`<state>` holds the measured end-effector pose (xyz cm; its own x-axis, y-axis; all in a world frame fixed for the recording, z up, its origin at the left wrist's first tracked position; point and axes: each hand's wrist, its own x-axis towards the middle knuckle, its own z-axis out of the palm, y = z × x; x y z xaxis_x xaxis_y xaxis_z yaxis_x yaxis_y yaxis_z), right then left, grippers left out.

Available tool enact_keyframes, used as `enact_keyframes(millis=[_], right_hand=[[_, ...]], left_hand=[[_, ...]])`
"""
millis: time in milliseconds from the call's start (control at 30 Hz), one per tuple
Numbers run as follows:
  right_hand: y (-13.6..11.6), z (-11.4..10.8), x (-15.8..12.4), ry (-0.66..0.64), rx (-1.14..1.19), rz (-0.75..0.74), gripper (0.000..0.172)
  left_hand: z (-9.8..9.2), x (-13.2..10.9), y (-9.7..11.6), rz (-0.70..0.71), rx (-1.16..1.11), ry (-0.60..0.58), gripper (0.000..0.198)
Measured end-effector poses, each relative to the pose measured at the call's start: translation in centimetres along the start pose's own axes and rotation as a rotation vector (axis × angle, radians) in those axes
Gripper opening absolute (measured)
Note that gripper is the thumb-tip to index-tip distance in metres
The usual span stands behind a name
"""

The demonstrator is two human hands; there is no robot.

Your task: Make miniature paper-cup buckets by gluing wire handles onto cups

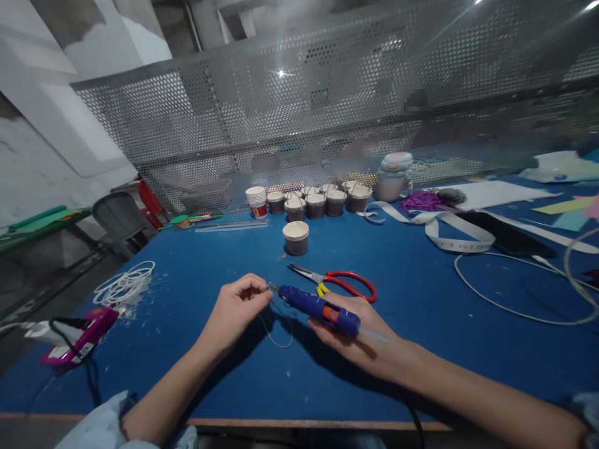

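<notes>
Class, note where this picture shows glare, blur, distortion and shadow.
Head view: light flares streak the perforated screen at top, with a blurred patch upper right; its rails curve from wide-angle distortion; the left hand, pinching a wire, and right hand, holding the glue gun, are sharp and cast soft shadows on the blue table.

The right hand (360, 340) holds a blue glue gun (318, 307) low over the blue table (421, 299). The left hand (236, 308) pinches a thin wire (278, 337) right at the glue gun's tip, and the wire hangs down in a loop. Red scissors (344, 282) lie just behind the glue gun. A small brown cup (296, 237) stands farther behind it. A pink glue gun (82, 337) lies far to its left.
</notes>
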<state>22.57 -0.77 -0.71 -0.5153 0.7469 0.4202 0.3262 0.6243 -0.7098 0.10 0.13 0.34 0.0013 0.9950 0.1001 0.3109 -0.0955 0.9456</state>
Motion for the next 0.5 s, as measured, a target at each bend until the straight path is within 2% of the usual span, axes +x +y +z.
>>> enact_keyframes(millis=[300,400,500], right_hand=[[0.0,0.2,0.1,0.033,0.032,0.021,0.021],[0.1,-0.6,0.4,0.124,0.108,0.146,0.025],[1.4,-2.6,1.1,0.272,0.110,0.306,0.034]], left_hand=[[0.1,0.0,0.1,0.013,-0.009,-0.018,0.021],[0.0,0.0,0.0,0.022,-0.016,-0.004,0.021],[-0.1,0.0,-0.1,0.020,-0.036,0.018,0.021]])
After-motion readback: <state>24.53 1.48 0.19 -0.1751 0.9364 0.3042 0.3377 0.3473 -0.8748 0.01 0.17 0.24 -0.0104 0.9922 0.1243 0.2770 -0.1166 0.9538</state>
